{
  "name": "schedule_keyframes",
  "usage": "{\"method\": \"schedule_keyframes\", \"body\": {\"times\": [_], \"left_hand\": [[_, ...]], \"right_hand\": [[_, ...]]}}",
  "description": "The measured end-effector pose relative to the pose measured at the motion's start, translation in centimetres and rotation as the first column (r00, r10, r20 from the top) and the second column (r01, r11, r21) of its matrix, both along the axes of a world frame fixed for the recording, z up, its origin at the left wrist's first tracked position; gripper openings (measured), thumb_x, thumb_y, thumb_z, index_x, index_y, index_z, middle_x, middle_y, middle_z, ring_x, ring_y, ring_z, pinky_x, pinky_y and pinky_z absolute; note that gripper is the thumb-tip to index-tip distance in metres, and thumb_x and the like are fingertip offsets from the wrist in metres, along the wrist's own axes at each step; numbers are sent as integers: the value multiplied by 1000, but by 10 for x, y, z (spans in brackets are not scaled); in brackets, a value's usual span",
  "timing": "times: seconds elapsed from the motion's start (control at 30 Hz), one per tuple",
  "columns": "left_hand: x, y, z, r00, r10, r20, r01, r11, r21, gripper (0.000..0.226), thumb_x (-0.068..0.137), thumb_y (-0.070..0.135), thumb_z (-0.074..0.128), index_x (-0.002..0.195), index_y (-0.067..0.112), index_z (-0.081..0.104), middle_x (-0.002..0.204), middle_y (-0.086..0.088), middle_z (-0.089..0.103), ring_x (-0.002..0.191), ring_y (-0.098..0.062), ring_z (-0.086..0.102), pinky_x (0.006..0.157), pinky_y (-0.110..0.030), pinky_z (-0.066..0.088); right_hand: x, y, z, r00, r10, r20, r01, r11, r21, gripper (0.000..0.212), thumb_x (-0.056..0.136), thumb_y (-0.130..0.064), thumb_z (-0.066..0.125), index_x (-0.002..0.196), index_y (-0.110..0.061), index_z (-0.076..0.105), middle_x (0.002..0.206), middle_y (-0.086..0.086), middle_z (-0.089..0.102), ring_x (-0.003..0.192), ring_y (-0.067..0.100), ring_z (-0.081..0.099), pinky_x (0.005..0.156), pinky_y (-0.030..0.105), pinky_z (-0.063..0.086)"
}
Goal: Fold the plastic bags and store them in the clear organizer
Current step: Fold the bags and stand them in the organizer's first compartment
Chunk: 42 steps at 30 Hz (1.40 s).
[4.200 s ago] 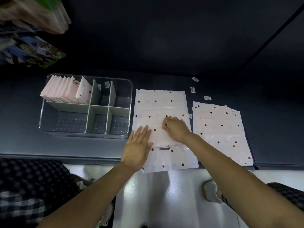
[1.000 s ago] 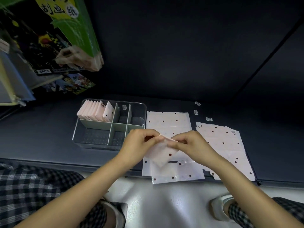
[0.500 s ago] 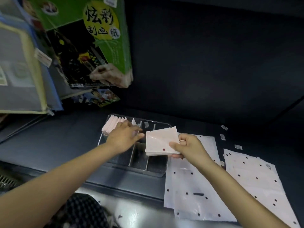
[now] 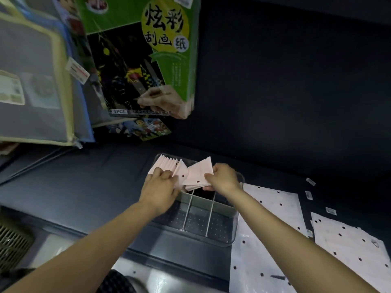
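Observation:
A clear organizer [image 4: 220, 240] with grey dividers sits on the dark shelf. Its back left compartment holds a row of folded pink bags [image 4: 165, 164]. My right hand [image 4: 223, 178] grips a folded dotted bag [image 4: 200, 173] and holds it tilted over the back of the organizer, right beside that row. My left hand [image 4: 161, 183] rests on the standing row, its fingers curled over the nearest folded bags. A flat dotted bag [image 4: 270, 210] lies to the right of the organizer, and a stack of flat bags [image 4: 347, 244] lies further right.
Packaged goods hang above left: a green scratch-paper pack [image 4: 143, 58] and mesh zip pouches [image 4: 36, 85]. Small white labels [image 4: 309, 194] lie on the shelf at the back right. The shelf's front edge runs just below the organizer. A vent grille [image 4: 12, 244] is at the lower left.
My right hand has carried the folded bag left and down to the row in the organizer. My left hand stays on the row. The view has tilted up and left.

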State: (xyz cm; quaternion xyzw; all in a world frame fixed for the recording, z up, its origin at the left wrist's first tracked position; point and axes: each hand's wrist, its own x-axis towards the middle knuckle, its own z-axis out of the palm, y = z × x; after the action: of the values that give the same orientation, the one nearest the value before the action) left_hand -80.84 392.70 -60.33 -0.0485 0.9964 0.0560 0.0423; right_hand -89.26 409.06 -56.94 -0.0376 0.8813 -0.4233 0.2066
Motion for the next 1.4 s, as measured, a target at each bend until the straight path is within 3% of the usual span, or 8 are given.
{"method": "schedule_keyframes", "body": {"times": [0.1,0.33,0.53,0.73,0.83,0.97,1.1,1.4], "left_hand": [[1,-2,-5,999,-21,-23,22,1000,23,40,95,37,36,132,24,45,135,3,43,118,-24,31,93,-37,30],[3,2,-7,999,-21,-49,27,991,131,41,95,40,42,134,30,44,132,5,43,117,-22,33,95,-36,29],[4,2,-1,970,143,-198,-58,922,382,26,95,28,47,119,26,57,111,4,60,107,-19,45,91,-32,35],[8,4,-1,959,161,-234,-52,909,414,19,92,25,56,110,23,62,102,4,62,102,-19,50,92,-36,38],[8,6,0,971,132,-200,-53,931,360,22,94,28,52,112,25,64,112,3,57,107,-19,46,95,-37,37],[7,18,12,955,144,-258,-69,958,280,24,94,22,51,112,18,66,118,-6,52,110,-26,45,91,-41,38],[12,61,29,918,-103,-384,249,902,353,18,91,16,59,104,8,68,101,-10,59,97,-28,56,79,-39,48],[77,185,-43,816,-568,106,474,763,439,48,92,38,55,135,21,46,147,3,37,135,-14,32,106,-22,28]], "right_hand": [[0,-20,1,990,77,-116,-46,967,250,10,83,-6,51,87,-8,60,94,12,67,76,28,68,67,42,59],[10,-53,-10,952,245,-180,-151,894,422,22,93,-22,48,97,-6,62,102,14,66,93,30,63,64,29,41],[13,-50,-18,987,153,40,-157,978,137,57,98,-51,34,70,-7,59,66,14,67,56,22,66,72,35,54],[6,-59,-20,994,105,28,-109,978,178,51,98,-44,39,63,-9,53,26,-2,47,28,5,51,44,17,41],[4,-62,-13,995,104,-7,-99,963,249,50,98,-46,39,79,-6,60,48,4,62,45,9,61,46,11,44],[12,-29,-7,961,164,-221,-128,977,168,49,97,-46,40,86,-6,67,78,12,70,71,26,67,73,38,55],[38,77,-13,916,173,-361,-173,984,31,21,94,-32,55,98,-18,70,86,-5,70,74,10,64,72,25,52],[137,294,-84,939,320,-127,-256,896,362,45,86,-39,65,128,-27,55,132,-17,49,119,0,46,98,3,24]]}}
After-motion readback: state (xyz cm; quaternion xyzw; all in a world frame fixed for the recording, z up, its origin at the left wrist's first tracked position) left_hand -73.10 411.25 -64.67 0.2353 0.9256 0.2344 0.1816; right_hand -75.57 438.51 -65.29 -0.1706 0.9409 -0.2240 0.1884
